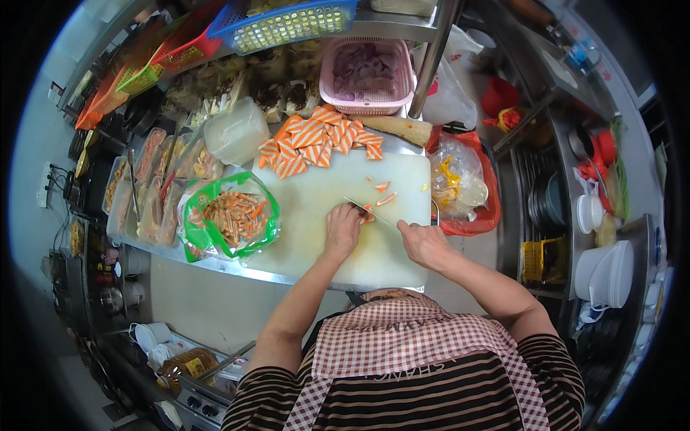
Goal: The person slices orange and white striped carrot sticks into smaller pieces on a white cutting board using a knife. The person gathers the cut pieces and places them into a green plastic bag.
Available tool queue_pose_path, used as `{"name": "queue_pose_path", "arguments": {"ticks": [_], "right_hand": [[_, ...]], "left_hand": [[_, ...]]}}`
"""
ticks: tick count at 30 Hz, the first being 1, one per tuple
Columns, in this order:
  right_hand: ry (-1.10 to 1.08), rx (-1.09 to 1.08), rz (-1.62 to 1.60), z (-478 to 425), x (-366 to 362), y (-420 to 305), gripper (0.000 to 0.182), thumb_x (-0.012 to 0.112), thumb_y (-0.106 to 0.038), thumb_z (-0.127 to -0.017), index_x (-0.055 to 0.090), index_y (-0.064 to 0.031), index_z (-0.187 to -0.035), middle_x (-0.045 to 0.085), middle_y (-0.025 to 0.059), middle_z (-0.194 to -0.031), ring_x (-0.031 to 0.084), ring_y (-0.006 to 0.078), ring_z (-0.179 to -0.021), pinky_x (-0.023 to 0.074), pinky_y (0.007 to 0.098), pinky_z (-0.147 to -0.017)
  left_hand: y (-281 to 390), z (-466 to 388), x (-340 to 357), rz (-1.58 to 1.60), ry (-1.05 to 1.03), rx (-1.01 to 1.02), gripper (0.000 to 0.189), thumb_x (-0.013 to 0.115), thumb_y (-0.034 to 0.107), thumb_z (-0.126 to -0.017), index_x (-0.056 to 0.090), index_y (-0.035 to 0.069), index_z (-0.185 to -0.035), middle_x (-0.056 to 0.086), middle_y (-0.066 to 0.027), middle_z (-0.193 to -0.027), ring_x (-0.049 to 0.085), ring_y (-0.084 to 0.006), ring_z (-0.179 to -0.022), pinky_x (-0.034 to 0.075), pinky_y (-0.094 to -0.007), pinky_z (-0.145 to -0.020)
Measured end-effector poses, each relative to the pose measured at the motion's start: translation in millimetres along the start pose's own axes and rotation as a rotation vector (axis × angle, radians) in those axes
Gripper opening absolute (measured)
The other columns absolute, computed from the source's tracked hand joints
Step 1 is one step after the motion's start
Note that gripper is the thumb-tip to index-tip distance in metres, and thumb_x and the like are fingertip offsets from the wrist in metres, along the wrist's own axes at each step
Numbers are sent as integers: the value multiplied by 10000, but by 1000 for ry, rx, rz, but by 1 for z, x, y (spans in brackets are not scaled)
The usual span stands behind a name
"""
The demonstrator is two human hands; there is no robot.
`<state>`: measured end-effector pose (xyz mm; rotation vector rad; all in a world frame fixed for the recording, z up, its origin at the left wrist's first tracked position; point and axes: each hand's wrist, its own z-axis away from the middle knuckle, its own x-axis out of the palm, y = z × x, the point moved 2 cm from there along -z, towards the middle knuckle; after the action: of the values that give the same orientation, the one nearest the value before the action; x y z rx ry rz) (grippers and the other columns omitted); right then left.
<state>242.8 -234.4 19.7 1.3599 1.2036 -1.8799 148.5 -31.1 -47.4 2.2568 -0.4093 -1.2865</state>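
My right hand (426,245) grips a kitchen knife (372,211) by its handle, which is mostly hidden in my fingers. Its blade slants up and left over a white cutting board (302,237). My left hand (343,229), fingers bent, holds a small orange-and-white striped food piece (368,213) on the board against the blade. A few cut scraps (386,199) lie just beyond the knife. At the board's far left edge rises a pile of striped triangular food pieces (310,140). To the left, a clear bag with a green rim (272,202) contains thin cut strips (234,218).
Clear tubs of food (153,153) with utensils stand at far left, near a tilted translucent container (237,132). Behind the board are a pink basket of sliced onion (404,89) and a long root vegetable (401,129). A red-lined bin (488,215) sits right; shelf baskets (291,27) overhang.
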Motion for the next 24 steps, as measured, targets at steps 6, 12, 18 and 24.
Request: {"name": "queue_pose_path", "arguments": {"ticks": [6, 12, 18, 24], "right_hand": [[-45, 14, -55, -22, -2, 6, 165, 493, -112, -928, 493, -16, -1062, 662, 238, -740, 659, 459, -686, 509, 573, -621], [-97, 43, -100, -18, -2, 0, 208, 495, -137, -937, 500, -8, -1100, 664, 244, -738, 655, 468, -697, 511, 573, -636], [-100, 11, -102, -44, -5, 1, 233, 479, -145, -939, 509, -1, -1119, 676, 264, -795, 670, 466, -762, 518, 575, -697], [-145, 58, -134, -40, 2, -4, 275, 471, -150, -936, 515, 9, -1158, 689, 271, -843, 680, 464, -806, 526, 563, -737]], "left_hand": [[-8, 5, 3, 24, 13, 4, 257, 643, 2, -838, 649, 67, -1087, 613, -115, -1160, 546, -327, -1111, 413, -443, -939], [-13, 6, 7, 3, 66, 31, 285, 654, 0, -816, 655, 64, -1094, 631, -124, -1158, 567, -332, -1087, 431, -448, -922], [-7, 5, -1, 80, 93, -25, 241, 669, -27, -794, 648, 44, -1023, 634, -123, -1088, 578, -332, -1051, 448, -427, -912], [-11, 6, 4, 120, 118, 40, 211, 699, -33, -790, 632, 40, -976, 622, -123, -1060, 580, -328, -1018, 452, -422, -900]]}}
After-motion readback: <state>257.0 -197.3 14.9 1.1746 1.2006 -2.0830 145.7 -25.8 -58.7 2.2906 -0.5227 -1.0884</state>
